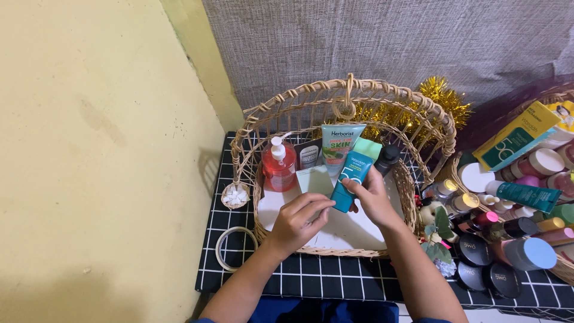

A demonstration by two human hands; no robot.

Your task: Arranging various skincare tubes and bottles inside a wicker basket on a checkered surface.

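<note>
A wicker basket (272, 230) with a tall woven handle stands on a black grid-patterned cloth. Inside it, my right hand (372, 200) grips a slim teal tube (350, 179), held upright and tilted. My left hand (299, 220) sits just left of the tube's lower end, fingertips touching a pale green box (315, 179) beside it. Behind stand a red pump bottle (279, 168), a small dark sachet (308, 154), a larger pale tube (341, 145) with a green cap end, and a black bottle (387, 158). White paper (353, 230) lines the basket floor.
Right of the basket, a second basket (562, 266) holds several jars, tubes and boxes, with round black compacts (487, 263) in front. Gold tinsel (439, 98) lies behind. A small woven dish of white bits (235, 196) and a tape ring (235, 246) lie left. A yellow wall stands at left.
</note>
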